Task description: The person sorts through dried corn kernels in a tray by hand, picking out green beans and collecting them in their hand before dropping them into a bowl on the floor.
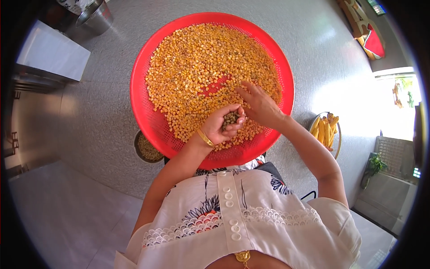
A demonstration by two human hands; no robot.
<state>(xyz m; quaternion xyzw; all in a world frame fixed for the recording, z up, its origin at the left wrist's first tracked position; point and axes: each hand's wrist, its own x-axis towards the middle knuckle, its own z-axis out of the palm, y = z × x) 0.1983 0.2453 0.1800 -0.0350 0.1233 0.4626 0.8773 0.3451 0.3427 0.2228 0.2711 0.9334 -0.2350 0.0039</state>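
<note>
A wide red perforated plastic tray (139,117) lies before me, covered with loose yellow corn kernels (188,64). Small patches of its red base show near the middle. My left hand (223,124), with a gold bracelet at the wrist, is cupped palm up over the near part of the tray and holds a heap of greenish-brown beans or seeds (230,120). Just to the right, my right hand (262,104) is palm down over the kernels, fingers spread and slightly blurred. Whether its fingertips touch the kernels or pinch anything is hard to tell.
A bowl of pale greenish seeds (147,149) stands on the floor, partly under the tray's left edge. At the right is a round container with corn cobs (324,131). A metal bucket (95,18) and a white-topped block (55,50) stand at the upper left.
</note>
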